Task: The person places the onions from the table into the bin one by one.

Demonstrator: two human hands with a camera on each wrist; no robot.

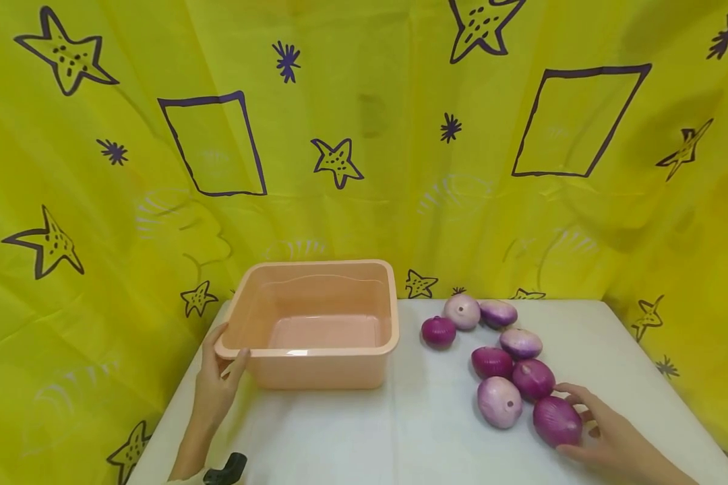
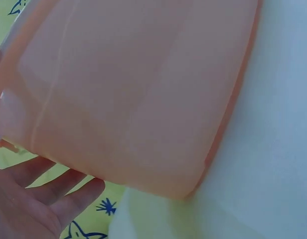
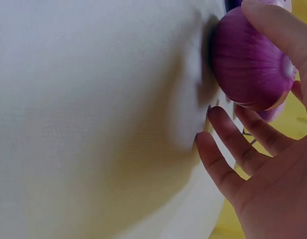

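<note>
Basin [image 1: 315, 372] stands just left of the frame's centre; left hand [image 1: 216, 385] grips its near left corner. At lower right, right hand [image 1: 609, 434] holds one onion [image 1: 555, 420] with curved fingers, beside other onions [image 1: 499, 402].

I view a white table [image 1: 340, 438] in the near part of the scene. Along its left, far and right sides I observe a yellow curtain [image 1: 388, 87] with visible folds. Its dark line print includes a spotted star [image 1: 67, 57] at left, a small burst [image 1: 287, 62], a left rectangle [image 1: 215, 145] and a right rectangle [image 1: 579, 121]. I also register fainter, pale striped shapes [image 1: 455, 192].
</note>
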